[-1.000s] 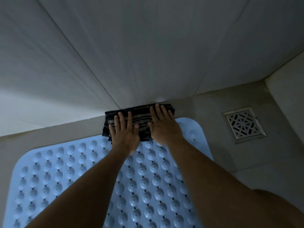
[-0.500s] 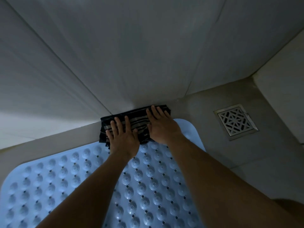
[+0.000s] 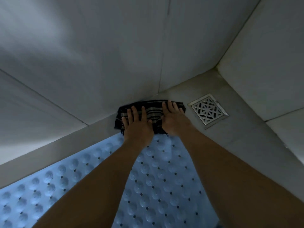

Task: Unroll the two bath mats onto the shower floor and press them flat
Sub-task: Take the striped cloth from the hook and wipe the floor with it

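A light blue rubber bath mat (image 3: 164,178) with raised bumps and small holes lies spread over the shower floor under my forearms. At its far end a dark striped mat (image 3: 153,111) sits bunched against the foot of the wall. My left hand (image 3: 137,125) lies palm down on its left part, fingers straight and spread. My right hand (image 3: 173,120) presses flat on its right part, fingertips at the far edge. Part of the dark mat is hidden under both hands.
A square metal floor drain (image 3: 209,111) sits in the floor just right of the dark mat. Tiled walls (image 3: 115,55) rise right behind the mats, and a second wall (image 3: 271,71) closes the right side, forming a corner.
The view has swung left, so mats and drain sit further right in frame. Both hands stay flat on the dark mat, which now reaches further right, close to the drain.
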Demonstrator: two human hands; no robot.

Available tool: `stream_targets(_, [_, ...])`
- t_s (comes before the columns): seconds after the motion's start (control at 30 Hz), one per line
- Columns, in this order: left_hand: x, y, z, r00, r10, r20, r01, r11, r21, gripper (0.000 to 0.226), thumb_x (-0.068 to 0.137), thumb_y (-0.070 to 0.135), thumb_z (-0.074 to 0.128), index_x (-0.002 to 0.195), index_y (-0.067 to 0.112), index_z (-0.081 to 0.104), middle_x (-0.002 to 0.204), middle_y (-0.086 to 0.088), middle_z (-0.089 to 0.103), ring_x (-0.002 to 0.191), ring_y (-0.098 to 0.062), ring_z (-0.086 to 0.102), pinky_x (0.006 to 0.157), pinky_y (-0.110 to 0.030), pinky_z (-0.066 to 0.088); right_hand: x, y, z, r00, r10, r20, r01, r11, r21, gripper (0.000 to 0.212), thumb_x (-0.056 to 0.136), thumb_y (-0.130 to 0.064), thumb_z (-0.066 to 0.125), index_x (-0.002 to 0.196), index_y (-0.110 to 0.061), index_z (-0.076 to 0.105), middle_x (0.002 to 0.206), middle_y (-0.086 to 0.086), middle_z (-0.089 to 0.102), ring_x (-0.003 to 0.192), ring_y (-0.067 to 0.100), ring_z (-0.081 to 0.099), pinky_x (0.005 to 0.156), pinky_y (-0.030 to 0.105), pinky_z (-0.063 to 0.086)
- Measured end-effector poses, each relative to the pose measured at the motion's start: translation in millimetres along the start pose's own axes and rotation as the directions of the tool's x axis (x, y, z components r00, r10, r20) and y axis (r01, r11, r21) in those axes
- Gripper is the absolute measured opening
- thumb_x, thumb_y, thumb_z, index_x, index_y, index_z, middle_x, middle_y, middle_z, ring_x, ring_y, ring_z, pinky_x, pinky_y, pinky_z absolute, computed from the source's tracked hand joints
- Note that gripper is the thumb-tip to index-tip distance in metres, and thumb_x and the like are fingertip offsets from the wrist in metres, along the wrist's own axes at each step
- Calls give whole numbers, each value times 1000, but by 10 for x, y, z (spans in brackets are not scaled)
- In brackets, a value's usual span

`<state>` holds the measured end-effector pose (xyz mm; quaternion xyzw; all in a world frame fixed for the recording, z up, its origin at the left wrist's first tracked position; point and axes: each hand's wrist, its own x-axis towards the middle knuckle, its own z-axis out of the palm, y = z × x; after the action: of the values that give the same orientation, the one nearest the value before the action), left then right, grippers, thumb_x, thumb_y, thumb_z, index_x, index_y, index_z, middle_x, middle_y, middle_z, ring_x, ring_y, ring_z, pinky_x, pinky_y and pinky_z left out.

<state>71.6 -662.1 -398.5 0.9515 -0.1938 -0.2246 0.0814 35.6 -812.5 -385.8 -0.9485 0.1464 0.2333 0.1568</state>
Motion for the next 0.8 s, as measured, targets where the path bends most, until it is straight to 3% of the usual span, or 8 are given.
stream_targets(0.3, [355,307,-84,954,269,132,-289,942,168,63,106,45,15,158,23,-11,164,-14,-17,152,-30,-15,122,-50,-10,-308,334,167,972,220,-82,-208,969,133,65,107,-35,23,159,-15,-9,166,9,-16,153,24,-15,122,41,-6])
stream_targets(0.63, [578,784,-88,814,453,364,-562,771,299,70,102,57,15,153,30,-24,159,-7,-35,146,-24,-32,119,-48,-18,-769,594,382,907,399,-136,-361,902,237,62,108,-36,14,158,-12,-12,165,14,-18,151,26,-20,121,41,-10])
stream_targets(0.8, [547,1122,18,764,524,376,-635,714,295,77,100,61,24,157,26,-12,160,-10,-32,145,-29,-34,118,-56,-17,-1009,841,410,875,462,-145,-418,872,255,61,108,-37,16,159,-14,-11,165,13,-17,152,27,-19,122,41,-9])
